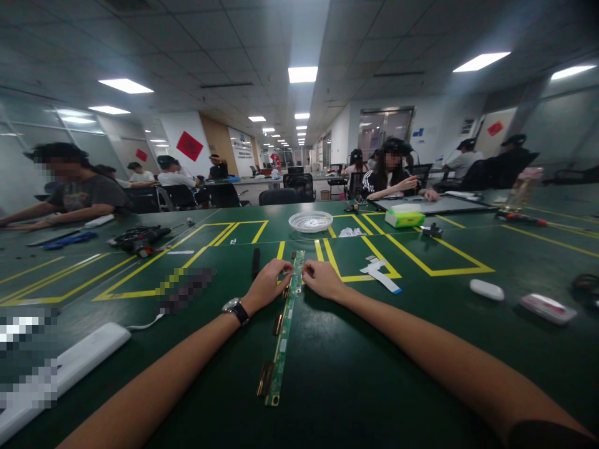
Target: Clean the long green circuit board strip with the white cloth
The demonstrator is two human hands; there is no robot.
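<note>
A long, narrow green circuit board [284, 343] lies on the green table, pointing away from me, with several amber flex tabs [265, 378] along its left edge. My left hand [269, 282], a watch on its wrist, has its fingers closed at the left edge of the board's far part. Opposite it, my right hand [322, 278] is closed with curled fingers against the right edge. The fingertips partly hide the board there. Left of my left hand lies a small black bar [256, 262]. White flat cables [381, 274] with a blue end lie to the right.
Beyond my hands stands a white plastic basket [311, 222]. A power drill [140, 239] and blue pliers [70, 241] lie at left, a white power strip [93, 349] nearer. At right are a green tissue pack [405, 218] and white case [486, 289]. Co-workers sit around.
</note>
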